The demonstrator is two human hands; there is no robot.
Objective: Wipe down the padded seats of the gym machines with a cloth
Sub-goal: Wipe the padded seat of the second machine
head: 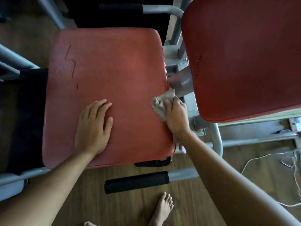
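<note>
Right beside cloth [160,104], grey metal post [182,84]

Head-worn view — steeply downward, close over the red seat [105,79]

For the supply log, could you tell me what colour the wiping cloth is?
Light grey cloth, clearest in the head view.
</note>
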